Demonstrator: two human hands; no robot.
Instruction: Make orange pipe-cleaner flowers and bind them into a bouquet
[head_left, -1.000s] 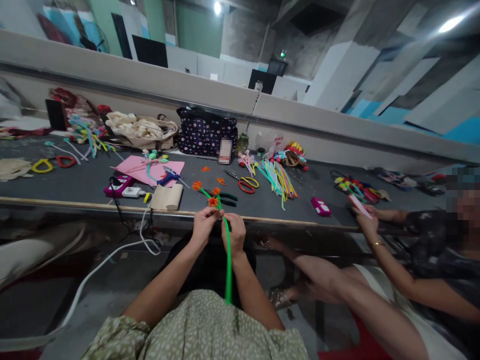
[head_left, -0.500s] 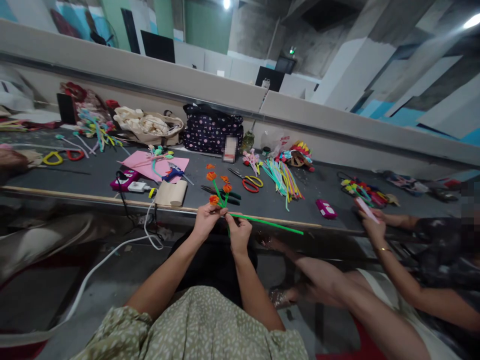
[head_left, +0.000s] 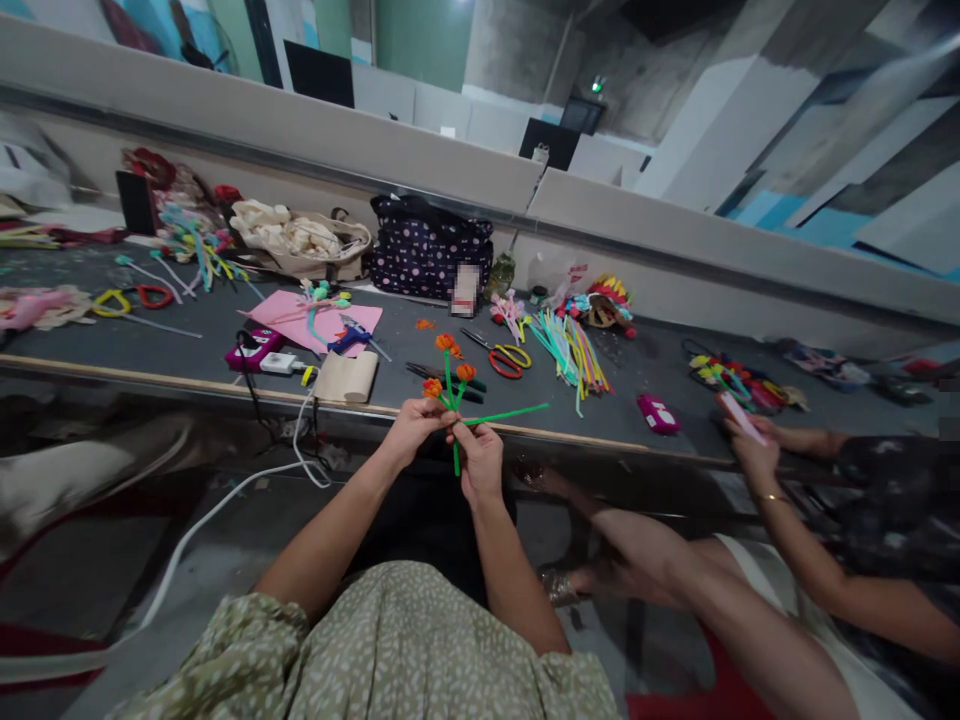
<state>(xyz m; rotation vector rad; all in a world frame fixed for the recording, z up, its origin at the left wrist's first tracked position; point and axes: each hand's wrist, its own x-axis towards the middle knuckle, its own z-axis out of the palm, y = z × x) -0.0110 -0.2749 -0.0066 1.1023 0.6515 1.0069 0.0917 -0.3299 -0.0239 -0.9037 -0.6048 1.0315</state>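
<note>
My left hand [head_left: 412, 432] is closed, pinching the green stems of a small bunch of orange pipe-cleaner flowers [head_left: 465, 374] just in front of the table edge. My right hand [head_left: 480, 458] is closed at the same joint, its thumb and fingers on a green pipe cleaner [head_left: 514, 412]. That pipe cleaner's free end sticks out to the right, and stem ends hang below the fingers. How it passes around the stems is hidden by the fingertips. Just behind the bunch lie dark-handled pliers [head_left: 469, 392] and scissors [head_left: 506, 362] with red and yellow handles.
A beige roll [head_left: 346, 377], a blue glue gun [head_left: 351, 336] on pink paper [head_left: 281, 312] and a purple power strip [head_left: 253, 350] with cables lie left. Colored pipe cleaners [head_left: 574, 350] and a purple box [head_left: 658, 413] lie right. A person at right holds a phone [head_left: 739, 415].
The pipe cleaner's free end looks shorter and now tilts up to the right instead of down. The flowers stand more upright. A hand at the far left has left the view.
</note>
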